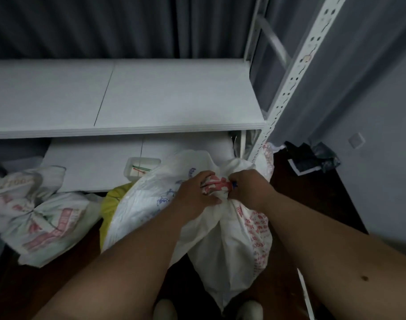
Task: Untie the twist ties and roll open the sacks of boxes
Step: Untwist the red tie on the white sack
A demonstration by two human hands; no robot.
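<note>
A white woven sack (222,245) with red print stands on the dark floor in front of me, its neck gathered into a bunch. My left hand (195,192) grips the bunched neck from the left. My right hand (248,190) pinches a small blue twist tie (233,184) at the neck's right side. Behind it leans another white sack (151,199) with blue print. A third sack (36,215), red-printed and tied shut, lies at the left on the floor.
A white shelf rack (151,98) stands ahead, with a perforated upright post (296,72) at the right. A small white tray (142,168) holding loose ties sits on the lower shelf. A yellow bag (112,204) shows beside the sacks. Dark bags (312,158) lie by the right wall.
</note>
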